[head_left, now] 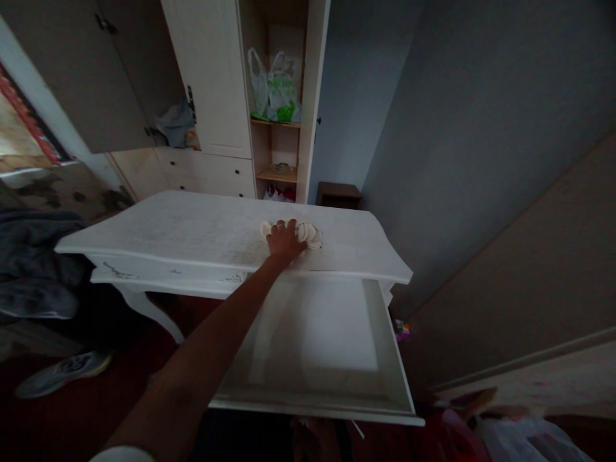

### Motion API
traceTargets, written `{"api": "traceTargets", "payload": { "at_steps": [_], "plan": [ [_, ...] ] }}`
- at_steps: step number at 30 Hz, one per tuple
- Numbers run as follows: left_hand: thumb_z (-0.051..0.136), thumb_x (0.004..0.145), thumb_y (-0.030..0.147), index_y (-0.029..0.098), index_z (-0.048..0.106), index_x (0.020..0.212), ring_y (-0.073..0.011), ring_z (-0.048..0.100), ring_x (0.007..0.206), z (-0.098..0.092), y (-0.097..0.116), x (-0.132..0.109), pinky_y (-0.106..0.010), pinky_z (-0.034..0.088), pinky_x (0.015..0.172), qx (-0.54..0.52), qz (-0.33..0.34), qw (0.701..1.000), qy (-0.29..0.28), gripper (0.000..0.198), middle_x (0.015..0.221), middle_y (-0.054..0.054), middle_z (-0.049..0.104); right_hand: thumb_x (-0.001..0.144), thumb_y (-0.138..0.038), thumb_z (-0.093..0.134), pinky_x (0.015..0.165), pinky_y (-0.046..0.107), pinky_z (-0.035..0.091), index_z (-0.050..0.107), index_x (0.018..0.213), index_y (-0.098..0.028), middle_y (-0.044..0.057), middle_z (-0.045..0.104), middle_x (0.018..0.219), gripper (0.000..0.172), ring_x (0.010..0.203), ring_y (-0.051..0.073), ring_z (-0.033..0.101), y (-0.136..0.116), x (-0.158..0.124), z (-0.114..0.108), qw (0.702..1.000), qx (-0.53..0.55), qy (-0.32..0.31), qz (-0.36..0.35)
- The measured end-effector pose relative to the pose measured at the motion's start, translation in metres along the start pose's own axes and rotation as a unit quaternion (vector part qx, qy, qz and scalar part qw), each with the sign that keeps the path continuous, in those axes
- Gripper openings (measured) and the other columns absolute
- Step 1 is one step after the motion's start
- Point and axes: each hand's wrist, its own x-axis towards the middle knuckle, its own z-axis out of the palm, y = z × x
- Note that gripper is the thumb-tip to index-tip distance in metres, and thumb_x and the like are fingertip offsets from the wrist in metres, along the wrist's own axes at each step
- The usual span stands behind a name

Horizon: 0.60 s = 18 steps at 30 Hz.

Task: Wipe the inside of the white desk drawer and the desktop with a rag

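Observation:
My left hand (285, 240) presses a crumpled cream cloth (310, 235) onto the top of a white table (192, 221), its fingers bent over the cloth. Greyish smudges mark the tabletop to the left of the hand. Beneath my forearm, a wide drawer (317, 327) is pulled out of the table's front, with nothing visible inside it. My right hand is out of the picture.
Behind the table stands a white wardrobe (212, 77) with an open door and a plastic bag (283, 93) on a shelf. Dark clothing (38, 263) and a shoe (65, 372) are at the left. More bags (529, 439) lie at the lower right.

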Motion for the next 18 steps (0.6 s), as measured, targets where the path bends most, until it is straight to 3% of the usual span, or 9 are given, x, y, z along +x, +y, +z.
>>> {"api": "traceTargets", "payload": {
  "at_steps": [6, 8, 12, 14, 18],
  "plan": [
    [0.071, 0.074, 0.034, 0.028, 0.050, 0.138, -0.0312, 0.053, 0.124, -0.014, -0.004, -0.060, -0.043, 0.046, 0.101, -0.043, 0.088, 0.995, -0.007, 0.067, 0.140, -0.013, 0.052, 0.094, -0.037, 0.065, 0.076, 0.037, 0.059, 0.064, 0.118, -0.021, 0.007, 0.068, 0.116, 0.029, 0.097, 0.022, 0.066, 0.015, 0.004, -0.009, 1.000, 0.011, -0.001, -0.006],
    [0.072, 0.075, 0.035, 0.029, 0.049, 0.138, -0.0318, 0.052, 0.126, -0.018, -0.006, -0.088, -0.045, 0.045, 0.103, -0.049, 0.100, 0.994, -0.012, 0.068, 0.142, -0.013, 0.051, 0.090, -0.044, 0.068, 0.062, 0.031, 0.056, 0.069, 0.104, -0.020, 0.005, 0.071, 0.097, 0.028, 0.076, 0.018, 0.067, 0.022, 0.009, -0.013, 1.000, 0.015, 0.000, -0.010],
    [0.068, 0.080, 0.039, 0.032, 0.051, 0.135, -0.0322, 0.045, 0.134, -0.018, -0.012, -0.135, -0.049, 0.041, 0.108, -0.047, 0.127, 0.990, -0.036, 0.058, 0.143, -0.013, 0.051, 0.062, -0.070, 0.080, 0.039, 0.026, 0.036, 0.072, 0.068, -0.018, 0.006, 0.070, 0.067, 0.053, 0.037, 0.011, 0.051, 0.029, 0.015, -0.017, 0.999, 0.021, 0.000, -0.031],
    [0.068, 0.078, 0.033, 0.032, 0.054, 0.130, -0.0323, 0.046, 0.132, -0.016, -0.020, -0.149, -0.049, 0.042, 0.107, -0.026, 0.138, 0.988, -0.059, 0.054, 0.139, -0.014, 0.053, 0.058, -0.071, 0.080, 0.039, 0.026, 0.035, 0.073, 0.069, -0.018, 0.008, 0.071, 0.068, 0.055, 0.037, 0.011, 0.052, 0.027, 0.014, -0.016, 0.999, 0.024, 0.005, -0.045],
    [0.071, 0.071, 0.023, 0.025, 0.060, 0.122, -0.0363, 0.051, 0.127, -0.006, -0.043, -0.157, -0.051, 0.044, 0.103, 0.044, 0.121, 0.986, -0.102, 0.053, 0.133, -0.017, 0.058, 0.064, -0.063, 0.080, 0.043, 0.026, 0.039, 0.073, 0.074, -0.020, 0.006, 0.071, 0.070, 0.045, 0.043, 0.012, 0.054, 0.016, 0.005, -0.009, 0.997, 0.022, 0.029, -0.068]
  ]
}}
